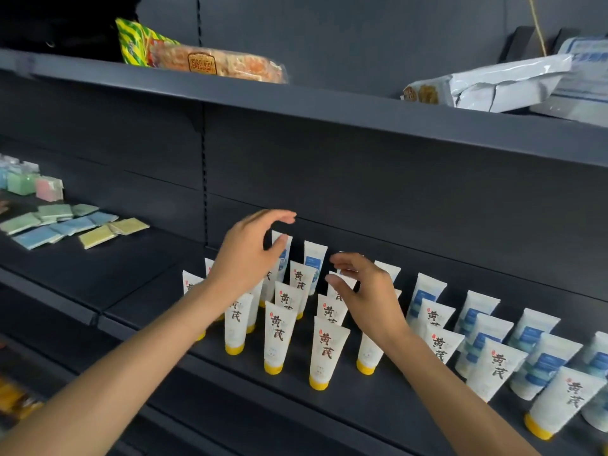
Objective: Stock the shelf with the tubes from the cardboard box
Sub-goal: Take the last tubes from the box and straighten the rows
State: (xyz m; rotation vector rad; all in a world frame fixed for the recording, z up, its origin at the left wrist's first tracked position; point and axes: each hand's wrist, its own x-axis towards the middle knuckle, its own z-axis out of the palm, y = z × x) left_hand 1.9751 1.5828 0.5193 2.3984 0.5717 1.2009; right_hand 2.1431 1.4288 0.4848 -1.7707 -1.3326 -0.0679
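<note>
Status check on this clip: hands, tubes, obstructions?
Left hand open, right hand open, both over the rows. Yellow-capped tubes upright on shelf. Cardboard box not visible. Nothing blocking.

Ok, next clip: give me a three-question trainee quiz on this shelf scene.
1. True or false: the tubes stand cap-down on the shelf.
2. What colour are the caps of the tubes printed with large dark characters? A) yellow B) red C) black
3. Fill in: the flat green, blue and yellow packets lie to the ____ of the tubes.

Key: 1 true. 2 A. 3 left. Neither the left hand nor the right hand has a grip on anything.
</note>
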